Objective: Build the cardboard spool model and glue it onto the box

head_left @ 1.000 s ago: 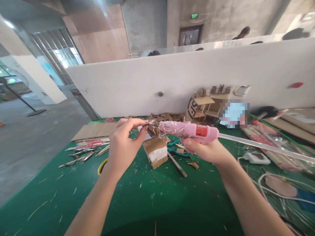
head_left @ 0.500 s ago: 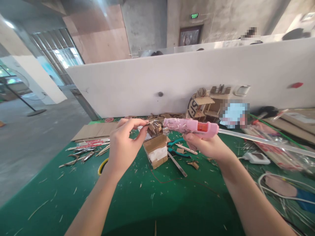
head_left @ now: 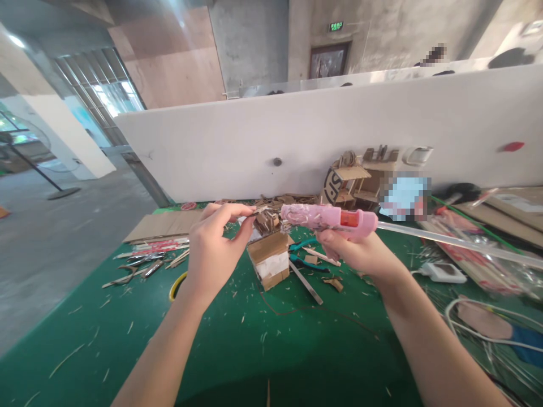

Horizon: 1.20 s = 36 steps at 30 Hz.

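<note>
My right hand point(head_left: 354, 249) is wrapped round a pink hot glue gun point(head_left: 314, 217), whose nozzle points left. A long clear glue stick point(head_left: 445, 241) runs out of its back end. Thumb and forefinger of my left hand point(head_left: 223, 243) are pinched together on a small thin dark piece, too small to name, close to the nozzle. Below and between the hands stands a small cardboard box point(head_left: 271, 261) with a white patch on its front. Brown scraps point(head_left: 267, 221) lie just behind it.
Teal-handled pliers point(head_left: 307, 263) and a flat metal strip point(head_left: 306, 284) lie right of the box. A yellow tape roll point(head_left: 177, 287) is by my left forearm. Behind stand a cardboard model point(head_left: 350, 178) and a white partition point(head_left: 212, 152). A white cable point(head_left: 450, 316) lies at right.
Both hands and the glue gun hold nearly the same position. The view has shifted only very slightly.
</note>
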{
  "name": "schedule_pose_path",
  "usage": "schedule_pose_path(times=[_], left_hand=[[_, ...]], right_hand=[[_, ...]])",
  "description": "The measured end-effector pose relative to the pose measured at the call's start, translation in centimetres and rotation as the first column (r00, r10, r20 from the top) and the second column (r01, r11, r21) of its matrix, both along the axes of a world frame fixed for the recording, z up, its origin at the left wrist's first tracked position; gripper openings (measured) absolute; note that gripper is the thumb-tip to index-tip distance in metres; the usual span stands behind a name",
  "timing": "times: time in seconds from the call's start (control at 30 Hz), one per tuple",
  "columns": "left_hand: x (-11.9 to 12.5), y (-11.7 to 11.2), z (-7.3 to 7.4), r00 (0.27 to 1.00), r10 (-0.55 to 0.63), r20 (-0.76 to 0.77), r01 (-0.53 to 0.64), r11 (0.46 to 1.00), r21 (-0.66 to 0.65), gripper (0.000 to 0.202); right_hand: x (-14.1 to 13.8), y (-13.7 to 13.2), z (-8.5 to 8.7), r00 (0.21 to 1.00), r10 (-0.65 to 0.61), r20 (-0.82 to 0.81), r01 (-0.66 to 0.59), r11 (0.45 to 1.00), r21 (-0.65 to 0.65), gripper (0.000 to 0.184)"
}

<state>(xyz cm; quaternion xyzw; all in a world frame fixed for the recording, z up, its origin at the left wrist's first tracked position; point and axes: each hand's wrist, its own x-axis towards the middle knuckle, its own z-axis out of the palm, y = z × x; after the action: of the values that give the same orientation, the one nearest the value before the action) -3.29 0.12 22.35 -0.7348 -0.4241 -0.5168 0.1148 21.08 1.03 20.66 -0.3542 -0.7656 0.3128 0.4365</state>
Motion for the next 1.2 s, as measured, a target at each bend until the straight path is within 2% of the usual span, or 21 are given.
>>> schedule_pose_path(times=[0.1, 0.23, 0.57, 0.8, 0.93, 1.1, 1.2], left_hand=[[0.0, 0.0, 0.0, 1.000, 0.007, -0.002, -0.007, 1.000, 0.001, 0.015], [-0.1, -0.1, 0.0, 1.000, 0.007, 0.000, -0.007, 1.000, 0.000, 0.015], [-0.1, 0.1, 0.0, 1.000, -0.004, 0.014, 0.004, 1.000, -0.019, 0.019], [-0.1, -0.1, 0.0, 1.000, 0.002, 0.015, -0.002, 1.000, -0.022, 0.016], [-0.1, -0.1, -0.1, 1.000, 0.011, 0.016, -0.010, 1.000, -0.009, 0.017], [-0.1, -0.2, 0.0, 1.000, 0.021, 0.001, -0.021, 1.000, -0.023, 0.017], [-0.2, -0.3, 0.0, 0.999, 0.032, 0.005, -0.032, 0.999, -0.021, 0.017]], right_hand=[[0.4, 0.4, -0.5, 1.000, -0.024, 0.013, 0.025, 0.999, -0.037, 0.042], [0.5, 0.5, -0.5, 1.000, -0.023, 0.016, 0.023, 1.000, -0.009, 0.041], [-0.6, -0.6, 0.8, 0.994, 0.099, -0.040, -0.097, 0.993, 0.063, 0.037], [0.2, 0.1, 0.1, 1.000, -0.007, 0.013, 0.007, 1.000, 0.019, 0.044], [0.6, 0.5, -0.2, 0.998, -0.047, 0.029, 0.046, 0.999, 0.028, 0.041], [0.3, 0.5, 0.3, 0.997, 0.040, -0.071, -0.041, 0.999, -0.012, 0.044], [0.4, 1.1, -0.1, 0.989, -0.070, -0.128, 0.059, 0.994, -0.089, 0.041]])
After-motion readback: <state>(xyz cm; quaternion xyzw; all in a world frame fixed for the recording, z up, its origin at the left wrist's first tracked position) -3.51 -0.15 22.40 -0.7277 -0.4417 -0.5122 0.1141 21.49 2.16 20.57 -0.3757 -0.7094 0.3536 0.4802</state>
